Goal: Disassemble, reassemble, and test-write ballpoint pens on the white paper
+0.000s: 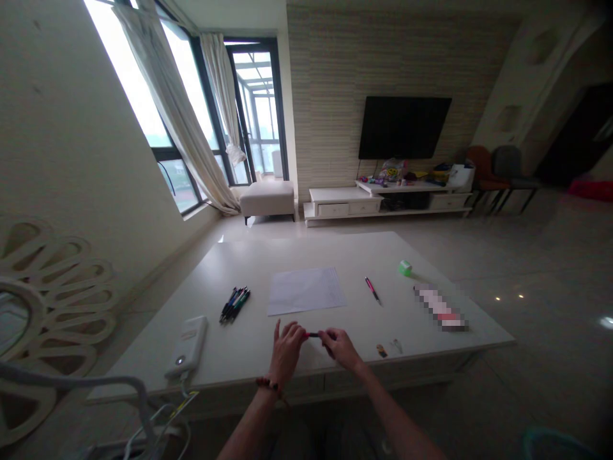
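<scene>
Between my two hands is a pen [313, 335] with a dark middle and a pink-red part by the left fingers. My left hand [288, 344] pinches its left end, with the little finger raised. The fingertips of my right hand [339, 345] are closed on its right end. Just beyond lie some white paper sheets [306, 291]. A pink and black pen [372, 290] rests to the right of the paper. On the left, several dark pens [234, 305] lie in a bunch. Two small items, one brown [381, 350], sit right of my right hand.
A white power bank [188, 347] with a cable stands on the table's left side. At the right are a green container [405, 268] and a blurred-out flat pink item [440, 308]. The white table's [359, 249] front edge runs under my wrists.
</scene>
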Demonstrator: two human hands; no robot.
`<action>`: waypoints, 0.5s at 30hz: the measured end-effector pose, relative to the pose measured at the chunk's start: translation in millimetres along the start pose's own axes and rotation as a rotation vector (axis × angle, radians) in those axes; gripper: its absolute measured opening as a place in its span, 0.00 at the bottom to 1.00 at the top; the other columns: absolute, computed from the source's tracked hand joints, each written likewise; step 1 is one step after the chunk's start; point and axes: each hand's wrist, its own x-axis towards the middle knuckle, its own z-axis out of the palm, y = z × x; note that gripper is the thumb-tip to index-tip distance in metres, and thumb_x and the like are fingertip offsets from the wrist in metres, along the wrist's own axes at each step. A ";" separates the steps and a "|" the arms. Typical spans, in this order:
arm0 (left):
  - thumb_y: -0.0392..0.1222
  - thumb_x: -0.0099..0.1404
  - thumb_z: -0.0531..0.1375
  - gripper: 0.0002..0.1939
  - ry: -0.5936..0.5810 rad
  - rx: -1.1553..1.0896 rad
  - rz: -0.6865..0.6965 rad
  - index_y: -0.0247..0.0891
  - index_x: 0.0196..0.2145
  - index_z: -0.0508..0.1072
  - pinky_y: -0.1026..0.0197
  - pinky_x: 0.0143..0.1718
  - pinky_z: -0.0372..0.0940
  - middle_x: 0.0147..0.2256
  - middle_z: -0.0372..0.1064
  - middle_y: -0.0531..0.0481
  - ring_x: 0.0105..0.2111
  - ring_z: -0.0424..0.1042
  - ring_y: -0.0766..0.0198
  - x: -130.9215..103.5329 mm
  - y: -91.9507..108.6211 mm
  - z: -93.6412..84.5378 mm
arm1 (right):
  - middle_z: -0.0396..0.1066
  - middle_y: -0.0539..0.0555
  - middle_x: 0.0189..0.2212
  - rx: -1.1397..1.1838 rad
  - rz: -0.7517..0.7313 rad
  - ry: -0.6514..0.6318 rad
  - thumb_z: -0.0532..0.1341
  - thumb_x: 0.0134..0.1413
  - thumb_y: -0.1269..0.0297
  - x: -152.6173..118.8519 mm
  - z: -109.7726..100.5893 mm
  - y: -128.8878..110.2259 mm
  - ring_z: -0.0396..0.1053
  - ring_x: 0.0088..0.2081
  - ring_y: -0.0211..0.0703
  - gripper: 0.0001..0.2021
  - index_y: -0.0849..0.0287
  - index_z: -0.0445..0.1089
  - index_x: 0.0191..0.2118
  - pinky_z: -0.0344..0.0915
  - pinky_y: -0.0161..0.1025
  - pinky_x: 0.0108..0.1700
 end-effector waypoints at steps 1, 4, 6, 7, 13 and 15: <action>0.42 0.66 0.49 0.10 -0.046 0.025 0.003 0.44 0.35 0.69 0.52 0.51 0.52 0.36 0.68 0.51 0.42 0.65 0.62 -0.8 -0.3 1.8 | 0.53 0.44 0.10 0.058 0.044 0.053 0.54 0.45 0.38 2.1 3.8 1.7 0.50 0.12 0.30 0.26 0.60 0.60 0.18 0.46 0.31 0.15; 0.41 0.67 0.46 0.12 -0.096 0.074 -0.023 0.42 0.35 0.68 0.58 0.39 0.56 0.32 0.67 0.50 0.34 0.64 0.63 -3.1 -0.4 7.3 | 0.50 0.44 0.08 0.203 0.181 0.177 0.51 0.43 0.35 9.2 20.5 5.0 0.48 0.10 0.31 0.27 0.57 0.56 0.15 0.44 0.31 0.13; 0.41 0.67 0.46 0.12 -0.079 0.111 -0.029 0.41 0.36 0.68 0.59 0.37 0.55 0.32 0.67 0.49 0.34 0.63 0.62 -4.5 -0.2 8.9 | 0.49 0.44 0.07 0.262 0.241 0.224 0.50 0.43 0.35 13.6 31.1 5.5 0.46 0.09 0.31 0.28 0.56 0.54 0.14 0.44 0.32 0.12; 0.41 0.67 0.46 0.12 -0.069 0.129 -0.029 0.42 0.37 0.68 0.59 0.37 0.54 0.32 0.67 0.49 0.34 0.63 0.62 -5.1 -0.1 9.0 | 0.48 0.44 0.07 0.279 0.249 0.245 0.50 0.43 0.35 15.5 35.3 5.2 0.46 0.09 0.30 0.28 0.56 0.53 0.14 0.43 0.32 0.12; 0.42 0.67 0.45 0.13 -0.053 0.174 -0.060 0.42 0.33 0.67 0.60 0.33 0.53 0.30 0.67 0.49 0.32 0.64 0.62 -10.7 0.0 9.6 | 0.48 0.44 0.08 0.208 0.130 0.313 0.49 0.45 0.37 22.1 43.7 3.4 0.47 0.11 0.31 0.26 0.54 0.49 0.13 0.46 0.33 0.14; 0.43 0.68 0.44 0.13 -0.073 0.153 -0.080 0.41 0.32 0.66 0.61 0.31 0.52 0.29 0.67 0.50 0.30 0.64 0.64 -13.6 -0.5 10.6 | 0.48 0.44 0.08 0.182 0.113 0.271 0.49 0.46 0.38 22.5 41.7 3.9 0.47 0.11 0.31 0.26 0.55 0.49 0.13 0.46 0.33 0.15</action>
